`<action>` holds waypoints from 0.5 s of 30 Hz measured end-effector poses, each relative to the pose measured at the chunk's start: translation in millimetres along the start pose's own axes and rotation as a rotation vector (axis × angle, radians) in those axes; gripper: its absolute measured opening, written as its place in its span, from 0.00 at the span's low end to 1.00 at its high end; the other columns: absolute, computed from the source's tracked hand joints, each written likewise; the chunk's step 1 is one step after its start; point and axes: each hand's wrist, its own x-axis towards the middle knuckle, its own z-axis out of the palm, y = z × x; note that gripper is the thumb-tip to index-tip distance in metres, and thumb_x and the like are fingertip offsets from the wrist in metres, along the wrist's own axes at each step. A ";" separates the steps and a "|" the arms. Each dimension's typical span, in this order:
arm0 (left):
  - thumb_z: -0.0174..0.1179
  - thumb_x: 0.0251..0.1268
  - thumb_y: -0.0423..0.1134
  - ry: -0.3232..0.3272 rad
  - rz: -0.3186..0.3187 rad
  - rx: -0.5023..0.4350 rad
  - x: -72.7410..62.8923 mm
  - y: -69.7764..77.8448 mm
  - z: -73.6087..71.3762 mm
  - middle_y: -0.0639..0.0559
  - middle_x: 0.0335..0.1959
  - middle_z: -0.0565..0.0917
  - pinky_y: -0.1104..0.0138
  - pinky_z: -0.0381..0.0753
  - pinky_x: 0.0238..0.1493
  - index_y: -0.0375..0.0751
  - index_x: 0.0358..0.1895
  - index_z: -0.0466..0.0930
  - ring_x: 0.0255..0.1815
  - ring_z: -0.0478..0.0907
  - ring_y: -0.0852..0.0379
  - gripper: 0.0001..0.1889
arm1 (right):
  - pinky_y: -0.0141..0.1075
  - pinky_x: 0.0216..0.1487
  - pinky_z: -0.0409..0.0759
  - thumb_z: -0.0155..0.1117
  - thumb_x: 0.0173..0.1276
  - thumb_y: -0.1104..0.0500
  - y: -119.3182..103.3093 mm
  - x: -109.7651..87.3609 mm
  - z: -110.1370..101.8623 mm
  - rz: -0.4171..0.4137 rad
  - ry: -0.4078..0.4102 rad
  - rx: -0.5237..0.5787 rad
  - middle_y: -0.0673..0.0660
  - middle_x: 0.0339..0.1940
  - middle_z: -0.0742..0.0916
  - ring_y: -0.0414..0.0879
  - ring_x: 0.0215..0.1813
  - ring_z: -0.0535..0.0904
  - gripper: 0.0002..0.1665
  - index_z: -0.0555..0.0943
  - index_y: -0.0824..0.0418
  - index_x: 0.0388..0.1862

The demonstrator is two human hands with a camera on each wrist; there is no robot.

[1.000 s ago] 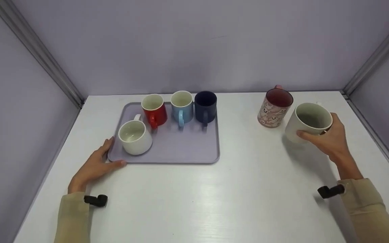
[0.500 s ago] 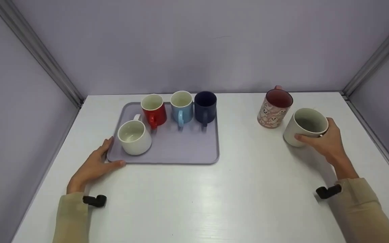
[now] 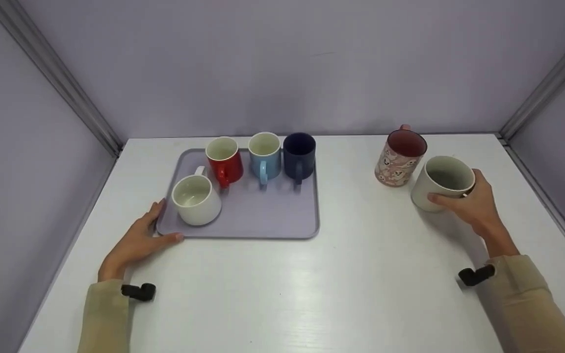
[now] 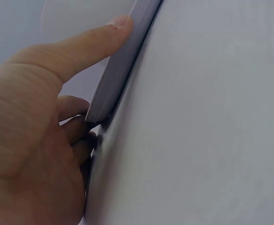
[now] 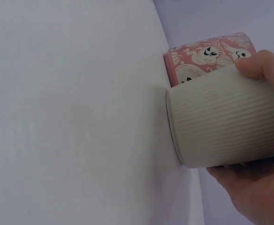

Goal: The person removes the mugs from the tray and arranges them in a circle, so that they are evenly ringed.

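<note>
In the head view, my left hand (image 3: 138, 243) holds a corner of the lavender tray (image 3: 268, 223), thumb on the near rim and fingers along the left side. The left wrist view shows that thumb against the tray's rim (image 4: 120, 70). On the right, my right hand (image 3: 474, 203) grips an off-white mug (image 3: 422, 191), thumb in front and other fingers behind. That mug stands upright, its ribbed side (image 5: 221, 122) plain in the right wrist view; its base is at or very near the table. Close by is a pink ghost-patterned mug (image 3: 394, 164), handle facing back.
Along the tray's back stand a red mug (image 3: 231, 169), a light blue mug (image 3: 270, 164) and a navy mug (image 3: 292, 164), handles toward me. A white mug (image 3: 199, 208) sits at the tray's left. Lavender panels (image 3: 282, 68) enclose the white table (image 3: 282, 294).
The off-white mug has come down and slightly toward me with my right hand, mostly during the first half second. My left hand and the tray stay in place.
</note>
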 end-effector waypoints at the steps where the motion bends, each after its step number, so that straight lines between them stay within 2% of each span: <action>1: 0.77 0.65 0.53 0.000 0.000 0.001 0.2 -0.1 0.1 0.33 0.89 0.36 0.35 0.38 0.86 0.47 0.89 0.40 0.89 0.33 0.31 0.61 | 0.27 0.55 0.72 0.85 0.60 0.58 0.0 0.4 -0.4 -0.004 -0.004 0.000 0.61 0.69 0.77 0.49 0.65 0.73 0.55 0.63 0.70 0.78; 8: 0.76 0.65 0.54 0.000 0.000 -0.001 -0.1 0.2 0.1 0.33 0.89 0.36 0.34 0.38 0.86 0.47 0.89 0.40 0.89 0.33 0.31 0.61 | 0.27 0.56 0.71 0.85 0.61 0.56 1.5 3.7 -1.9 -0.009 -0.016 -0.018 0.62 0.70 0.76 0.48 0.66 0.73 0.56 0.63 0.68 0.80; 15: 0.76 0.65 0.54 0.003 0.005 0.013 -0.5 0.6 0.7 0.33 0.89 0.37 0.35 0.39 0.86 0.46 0.89 0.40 0.89 0.34 0.31 0.61 | 0.24 0.56 0.73 0.86 0.61 0.55 0.6 6.0 -2.5 -0.016 -0.030 0.012 0.53 0.67 0.78 0.43 0.64 0.74 0.55 0.65 0.66 0.79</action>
